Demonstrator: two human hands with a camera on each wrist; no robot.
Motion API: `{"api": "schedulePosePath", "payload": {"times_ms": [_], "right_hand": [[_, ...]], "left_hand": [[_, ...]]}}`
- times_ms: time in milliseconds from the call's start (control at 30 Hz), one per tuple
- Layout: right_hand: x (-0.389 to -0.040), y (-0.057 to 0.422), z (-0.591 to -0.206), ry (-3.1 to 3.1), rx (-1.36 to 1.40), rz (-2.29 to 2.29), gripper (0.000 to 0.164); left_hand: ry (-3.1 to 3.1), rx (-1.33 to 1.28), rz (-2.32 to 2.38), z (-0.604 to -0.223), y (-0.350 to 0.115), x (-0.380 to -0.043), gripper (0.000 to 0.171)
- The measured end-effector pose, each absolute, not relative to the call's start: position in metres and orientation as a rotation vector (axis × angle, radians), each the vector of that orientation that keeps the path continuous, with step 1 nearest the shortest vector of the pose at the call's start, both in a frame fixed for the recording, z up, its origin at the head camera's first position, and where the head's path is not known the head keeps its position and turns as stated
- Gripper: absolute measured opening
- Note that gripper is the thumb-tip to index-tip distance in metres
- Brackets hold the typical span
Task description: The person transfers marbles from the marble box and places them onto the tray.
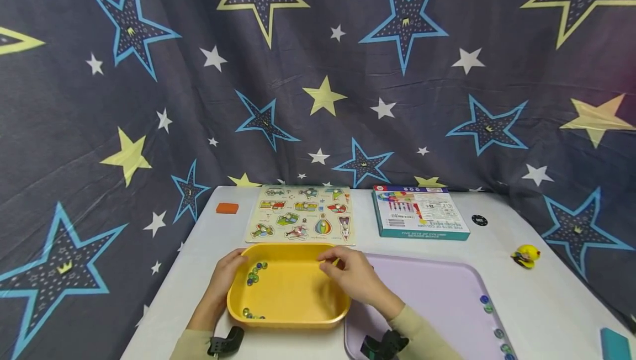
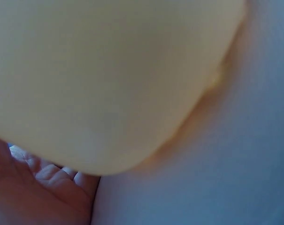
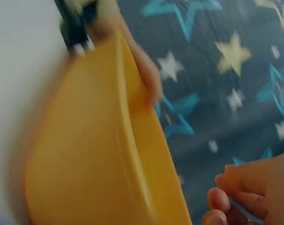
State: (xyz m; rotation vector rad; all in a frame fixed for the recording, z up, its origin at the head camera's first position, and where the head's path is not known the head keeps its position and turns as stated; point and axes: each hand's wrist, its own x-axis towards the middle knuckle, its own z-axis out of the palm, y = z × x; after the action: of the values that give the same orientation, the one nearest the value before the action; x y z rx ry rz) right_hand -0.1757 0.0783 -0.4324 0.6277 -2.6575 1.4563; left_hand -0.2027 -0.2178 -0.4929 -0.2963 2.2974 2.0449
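Here on the left, the left hand (image 1: pixel 226 271) grips the yellow tray (image 1: pixel 298 288) by its left rim; shiny round glass marbles (image 1: pixel 255 278), blue and green, sit inside at that end, nearer this hand and well left of the other's fingertips. Smooth, round-cornered, plastic-looking, the tray runs long left to right. Above its right end hangs the right hand (image 1: pixel 355 277), fingers bent; whether they pinch anything, I can't tell. Farther right, the flat lilac tray (image 1: pixel 427 288), loose marbles (image 1: pixel 488 309) along its right edge.

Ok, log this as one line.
left hand: holds yellow rectangular tray; right hand: above tray's right end; round blue-green marbles: tray's left half
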Motion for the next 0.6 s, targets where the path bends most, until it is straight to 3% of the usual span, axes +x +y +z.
{"api": "schedulePosePath", "payload": {"times_ms": [200,600], "right_hand": [[-0.168,0.028,-0.436,-2.778,0.969,1.421,0.014],[-0.172,-0.013,-0.456,-3.087,1.136,1.330,0.019]], "left_hand": [[2.268,-0.303,2.069,-0.494,-0.217,-0.203,0.032],[2.297,-0.307,2.038,-0.494,-0.218,-0.204,0.032]]}}
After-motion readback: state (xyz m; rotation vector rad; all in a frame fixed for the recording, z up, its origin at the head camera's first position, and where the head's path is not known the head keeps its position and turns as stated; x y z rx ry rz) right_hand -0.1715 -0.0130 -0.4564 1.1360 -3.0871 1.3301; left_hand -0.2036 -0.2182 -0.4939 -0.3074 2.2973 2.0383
